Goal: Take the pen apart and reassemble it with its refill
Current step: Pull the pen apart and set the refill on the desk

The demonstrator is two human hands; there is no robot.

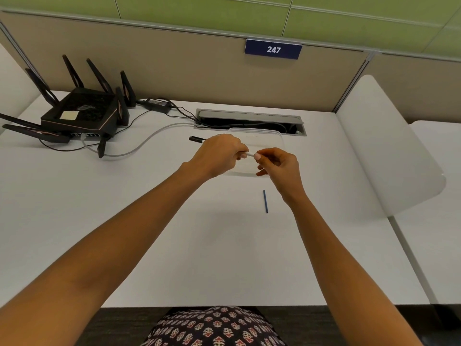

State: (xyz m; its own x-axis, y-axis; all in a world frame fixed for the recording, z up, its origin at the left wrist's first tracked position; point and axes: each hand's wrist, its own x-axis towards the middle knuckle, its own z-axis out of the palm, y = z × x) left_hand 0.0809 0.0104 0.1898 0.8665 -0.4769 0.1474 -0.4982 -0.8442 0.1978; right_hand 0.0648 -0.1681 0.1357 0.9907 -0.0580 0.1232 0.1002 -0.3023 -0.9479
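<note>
Above the white desk (pixel 174 221), my left hand (pixel 219 153) grips a white pen barrel (pixel 249 154); only a short stretch of it shows past my fingers. My right hand (pixel 279 163) pinches the barrel's right end between thumb and forefinger. A thin blue refill (pixel 265 201) lies on the desk below my right hand, apart from both hands. A black pen part (pixel 196 139) lies on the desk just behind my left hand, its right end hidden by the hand.
A black router (pixel 82 113) with several antennas sits at the back left, with cables and a power brick (pixel 158 103) trailing to a cable slot (pixel 249 121). A clear plastic lid (pixel 264 136) lies behind my hands. A white divider (pixel 389 151) stands at the right.
</note>
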